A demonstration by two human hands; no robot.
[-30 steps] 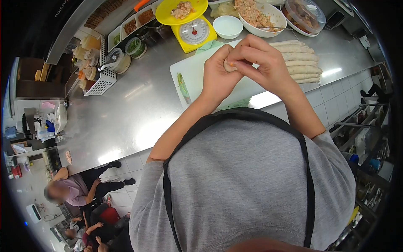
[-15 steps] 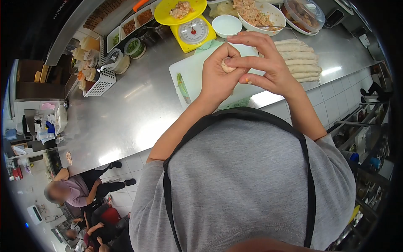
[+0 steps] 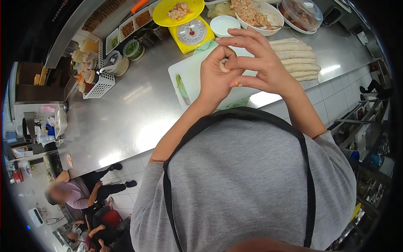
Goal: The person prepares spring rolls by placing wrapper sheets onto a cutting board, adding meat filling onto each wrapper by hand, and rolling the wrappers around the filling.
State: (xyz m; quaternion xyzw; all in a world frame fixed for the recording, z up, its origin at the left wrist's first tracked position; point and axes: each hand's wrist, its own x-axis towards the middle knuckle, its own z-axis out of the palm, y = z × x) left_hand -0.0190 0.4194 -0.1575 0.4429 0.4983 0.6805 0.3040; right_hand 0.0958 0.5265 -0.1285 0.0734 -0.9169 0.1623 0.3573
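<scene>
My left hand (image 3: 213,74) is curled into a fist above a white cutting board (image 3: 196,90). In the fist's opening shows the round end of a pale, soft dough-like roll (image 3: 223,65), most of it hidden by the fingers. My right hand (image 3: 263,67) comes in from the right with its fingers apart, one fingertip at the roll's end. Bits of orange-flecked filling stick to its thumb. Several long pale rolls (image 3: 296,61) lie side by side just right of that hand.
Behind the board stand a yellow scale (image 3: 191,35) with a plate of filling (image 3: 179,11), a white bowl (image 3: 226,26), a bowl of minced filling (image 3: 254,17) and a lidded container (image 3: 301,14). A white basket of bottles (image 3: 100,84) stands left. Other people (image 3: 77,193) are at lower left.
Both hands have shifted slightly left. The right hand's finger has moved across the roll's end, which now shows a dark hollow or fold. The left fist keeps its grip.
</scene>
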